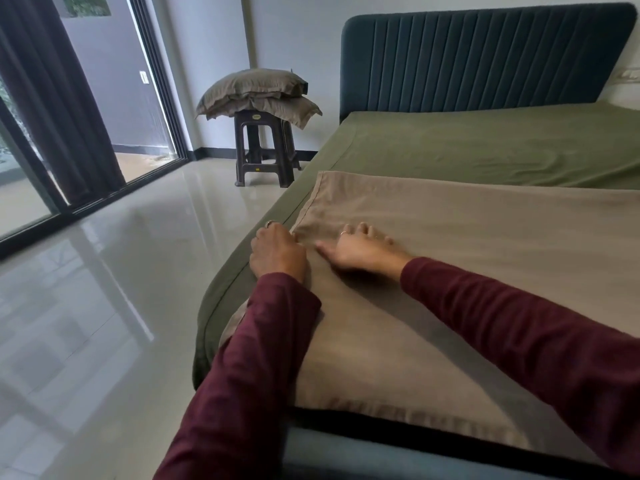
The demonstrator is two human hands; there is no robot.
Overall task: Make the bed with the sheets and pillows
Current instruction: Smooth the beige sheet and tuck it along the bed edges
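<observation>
Bed (pixel 485 147): green sheet (pixel 467 150) spread over mattress; beige sheet (pixel 467 244) laid across its near half; left hand (pixel 277 252), fingers curled, gripping beige sheet's left edge; right hand (pixel 360 249) flat, fingers spread, pressing beige sheet; two pillows (pixel 256 95) stacked on stool (pixel 265 150) beside headboard (pixel 485 57).

Left hand (pixel 277 251) knuckles up, fingers curled; right hand (pixel 360 249) flat, fingers spread.

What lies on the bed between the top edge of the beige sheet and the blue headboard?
In the head view, only the green sheet shows between the beige sheet and the headboard; both pillows sit on the stool.
</observation>
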